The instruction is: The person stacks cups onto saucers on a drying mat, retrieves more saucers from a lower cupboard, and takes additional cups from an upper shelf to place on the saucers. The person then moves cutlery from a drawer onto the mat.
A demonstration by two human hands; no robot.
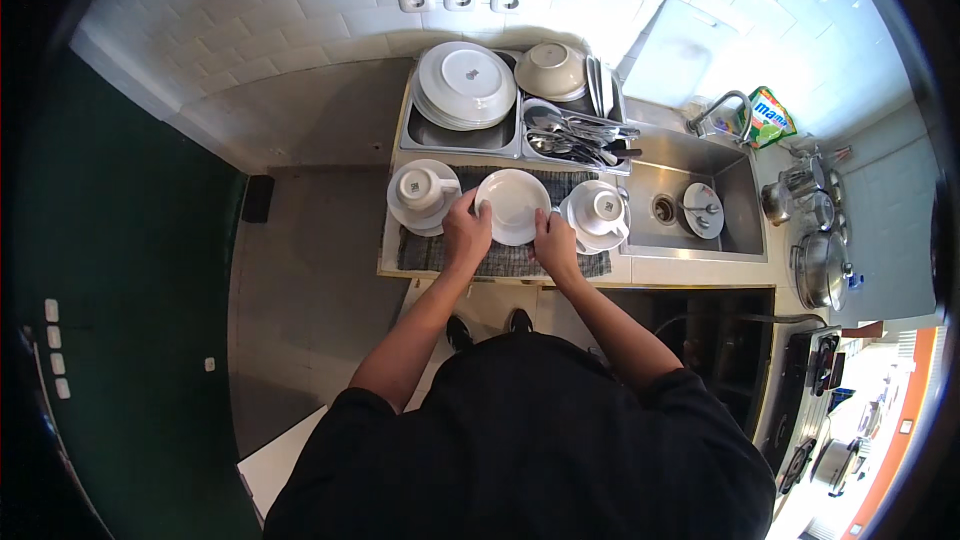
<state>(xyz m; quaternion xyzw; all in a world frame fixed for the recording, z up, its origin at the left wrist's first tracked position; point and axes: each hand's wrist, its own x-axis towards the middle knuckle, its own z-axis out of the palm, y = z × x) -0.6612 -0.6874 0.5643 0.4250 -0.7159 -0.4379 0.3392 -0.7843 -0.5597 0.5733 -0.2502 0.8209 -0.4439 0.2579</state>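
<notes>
1. A small white-tiled kitchen corner is seen from above; a narrow counter [400, 270] runs along the far wall, with a dark woven mat [500, 260] laid over its near part.

2. A white plate [512, 205] is held over the mat, at the middle of the counter. It is gripped at its left rim by the left hand [466, 235] and at its right rim by the right hand [555, 240]; the fingers of both are closed on the rim. Whether the plate rests on the mat or is lifted just clear cannot be told.

3. Just left of the plate a cup on stacked saucers [422, 195] stands; just right, a second cup on saucers [598, 212]. Both stacks are close to the knuckles. Judgement: a sideways swing of either hand could knock a cup off its stack.

4. Judgement: the hold is on the rims only, so a wet rim could slip and drop the plate onto the mat or the counter's near edge.

5. Farther off, a drying rack [510, 135] holds a pile of plates [465, 85], an upturned bowl [550, 70] and loose cutlery [580, 135]. Judgement: a plate added carelessly could shift the pile or catch the cutlery handles.

6. To the right, a steel sink [735, 200] holds a small dish [702, 210]; pots [820, 265] stand beyond it.
</notes>
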